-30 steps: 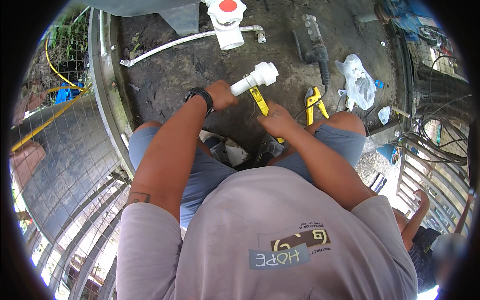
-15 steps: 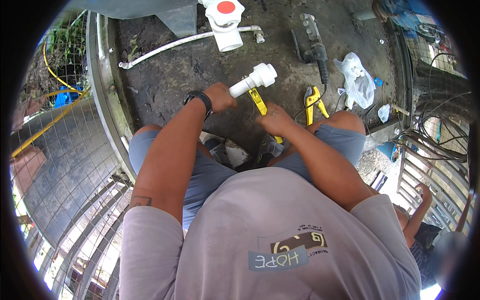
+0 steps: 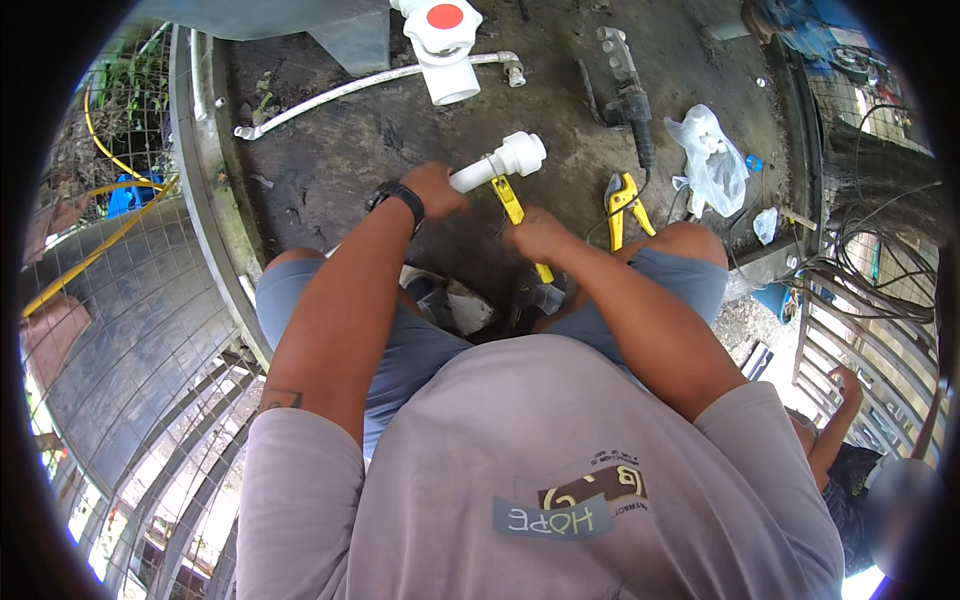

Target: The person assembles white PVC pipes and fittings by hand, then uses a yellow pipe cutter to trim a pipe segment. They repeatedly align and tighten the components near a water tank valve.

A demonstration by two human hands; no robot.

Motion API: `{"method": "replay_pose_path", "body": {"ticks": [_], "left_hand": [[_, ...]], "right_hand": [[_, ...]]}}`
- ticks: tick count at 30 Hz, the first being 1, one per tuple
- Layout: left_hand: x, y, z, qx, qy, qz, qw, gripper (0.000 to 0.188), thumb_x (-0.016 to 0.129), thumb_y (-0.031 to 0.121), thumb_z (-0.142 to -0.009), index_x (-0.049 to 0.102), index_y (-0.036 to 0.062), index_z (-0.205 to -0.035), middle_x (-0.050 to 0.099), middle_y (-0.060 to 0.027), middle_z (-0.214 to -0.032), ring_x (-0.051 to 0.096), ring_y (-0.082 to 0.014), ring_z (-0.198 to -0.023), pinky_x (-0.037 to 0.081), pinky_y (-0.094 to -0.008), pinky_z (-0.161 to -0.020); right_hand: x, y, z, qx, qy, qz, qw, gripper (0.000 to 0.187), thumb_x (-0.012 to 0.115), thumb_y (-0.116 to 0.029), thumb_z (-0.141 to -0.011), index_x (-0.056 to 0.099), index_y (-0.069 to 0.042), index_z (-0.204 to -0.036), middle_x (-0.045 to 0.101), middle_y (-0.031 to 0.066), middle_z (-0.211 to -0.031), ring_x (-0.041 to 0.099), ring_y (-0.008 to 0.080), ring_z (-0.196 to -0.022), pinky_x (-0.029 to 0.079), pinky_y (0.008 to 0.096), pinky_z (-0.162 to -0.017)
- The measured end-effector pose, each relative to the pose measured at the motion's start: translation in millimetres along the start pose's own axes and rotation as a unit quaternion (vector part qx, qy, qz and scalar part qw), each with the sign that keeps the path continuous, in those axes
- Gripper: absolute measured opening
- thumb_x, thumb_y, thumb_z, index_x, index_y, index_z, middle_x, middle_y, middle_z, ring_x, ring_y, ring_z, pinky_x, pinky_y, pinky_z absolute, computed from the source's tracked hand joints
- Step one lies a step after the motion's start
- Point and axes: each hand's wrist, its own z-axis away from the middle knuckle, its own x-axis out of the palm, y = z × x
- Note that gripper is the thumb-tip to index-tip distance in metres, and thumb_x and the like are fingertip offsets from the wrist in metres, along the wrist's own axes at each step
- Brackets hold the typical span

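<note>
My left hand [image 3: 434, 191], wearing a dark wristwatch, is closed around a white plastic pipe [image 3: 470, 177]. The pipe's far right end carries a wider white ribbed fitting [image 3: 521, 154]. In my right hand [image 3: 537, 236] is a slim yellow hand tool that looks like a hacksaw [image 3: 508, 200]. Its front end meets the pipe just short of the fitting, and its rear sticks out below my fist. The thin part at the pipe is too fine to make out well. Both hands are held out beyond my knees, above the dark ground.
Ahead lie a white valve with a red dot [image 3: 446, 50] and a white flexible hose [image 3: 370, 88]. On the right are a yellow pipe cutter [image 3: 624, 205], a black corded tool [image 3: 632, 105] and a clear plastic bag [image 3: 712, 165] of white parts. Wire mesh [image 3: 110, 290] borders the left; another person sits lower right.
The pipe with its fitting has shifted slightly left and down. My right hand and the yellow hacksaw have moved a little left. Both grips are unchanged.
</note>
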Motion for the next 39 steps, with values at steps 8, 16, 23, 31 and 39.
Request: {"method": "replay_pose_path", "body": {"ticks": [8, 16, 23, 31, 39], "left_hand": [[71, -15, -15, -0.011, -0.064, 0.272, 0.96, 0.066, 0.075, 0.041, -0.079, 0.059, -0.0011, -0.127, 0.057, -0.0307, -0.133, 0.053, -0.0332, -0.13, 0.043, -0.0416, -0.105], [141, -1, -20, -0.151, -0.283, 0.583, 0.746, 0.112, 0.079, 0.057, -0.075, 0.016, 0.0062, -0.153, 0.011, -0.0253, -0.159, 0.008, -0.0361, -0.148, 0.008, -0.0514, -0.119], [182, -11, -31, -0.155, -0.25, 0.624, 0.724, 0.115, 0.081, 0.058, -0.071, 0.025, 0.009, -0.159, 0.008, -0.0214, -0.167, 0.005, -0.0374, -0.154, -0.001, -0.0503, -0.123], [204, -20, -42, -0.087, -0.226, 0.616, 0.749, 0.102, 0.078, 0.062, -0.071, 0.041, 0.0119, -0.152, 0.036, -0.0139, -0.153, 0.03, -0.0295, -0.142, 0.014, -0.0468, -0.12], [195, -23, -41, -0.135, -0.23, 0.601, 0.754, 0.054, 0.077, 0.052, -0.077, 0.065, 0.0177, -0.117, 0.058, 0.0009, -0.113, 0.052, -0.0154, -0.104, 0.033, -0.0342, -0.105]], "right_hand": [[23, 16, -97, 0.181, -0.015, -0.281, 0.943, 0.023, 0.065, -0.025, -0.085, 0.07, -0.003, -0.091, 0.065, 0.0107, -0.08, 0.063, 0.024, -0.071, 0.051, 0.0434, -0.062], [41, 45, -122, 0.257, -0.063, -0.331, 0.906, 0.034, 0.067, -0.022, -0.086, 0.064, -0.004, -0.115, 0.063, 0.0119, -0.095, 0.062, 0.0243, -0.08, 0.052, 0.0462, -0.064], [51, 53, -122, 0.272, -0.068, -0.334, 0.9, 0.036, 0.066, -0.023, -0.085, 0.071, -0.005, -0.116, 0.07, 0.02, -0.111, 0.068, 0.0317, -0.099, 0.054, 0.0464, -0.08], [58, 68, -136, 0.276, -0.079, -0.329, 0.899, 0.042, 0.068, -0.026, -0.086, 0.065, 0.0, -0.119, 0.066, 0.0158, -0.097, 0.064, 0.0281, -0.086, 0.052, 0.0455, -0.073], [43, 46, -112, 0.284, -0.049, -0.339, 0.896, 0.05, 0.072, -0.035, -0.085, 0.065, 0.001, -0.119, 0.068, 0.014, -0.096, 0.064, 0.0255, -0.084, 0.052, 0.0444, -0.073]]}}
